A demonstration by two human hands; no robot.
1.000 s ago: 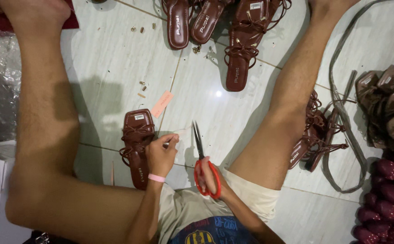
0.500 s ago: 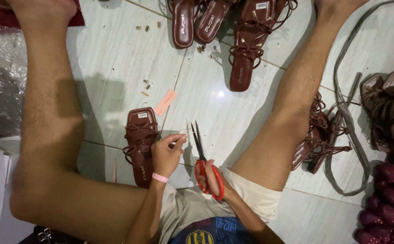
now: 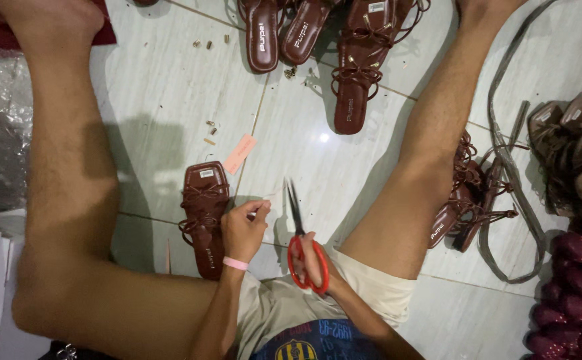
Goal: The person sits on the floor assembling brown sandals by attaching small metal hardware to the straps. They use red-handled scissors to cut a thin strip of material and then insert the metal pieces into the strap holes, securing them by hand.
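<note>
Scissors point(image 3: 297, 220) have shifted nearer the brown strappy sandal point(image 3: 204, 217); right hand point(image 3: 312, 259) is gripping their red handles, left hand point(image 3: 243, 230) pinching something small.

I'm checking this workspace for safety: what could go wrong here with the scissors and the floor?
The red-handled scissors in the right hand are open, blades close to the left hand's fingertips, so a nick seems possible. The points also sit near the bare right leg. Small metal bits scattered on the pale tiled floor could hurt bare skin.
</note>
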